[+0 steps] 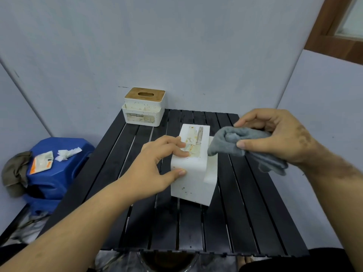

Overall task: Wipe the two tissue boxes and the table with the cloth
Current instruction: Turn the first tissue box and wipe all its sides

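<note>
Head view: a white tissue box [193, 169] lies on its side mid-counter [245, 213], steadied by the left hand [157, 165] — fingers pressed on its label. Just right, the right hand [275, 138] pinches a bunched grey cloth [235, 142] (not touching it). Beyond the left hand stands the wooden-lidded tissue box [144, 107].

A white tissue box [193, 173] lies tipped on its side in the middle of the black slatted tabletop [245, 213], its label facing up. A second white tissue box [144, 107] with a wooden lid stands upright at the far left corner. A gray cloth [241, 146], all bunched up, is just beside the tipped box, on its right.
</note>
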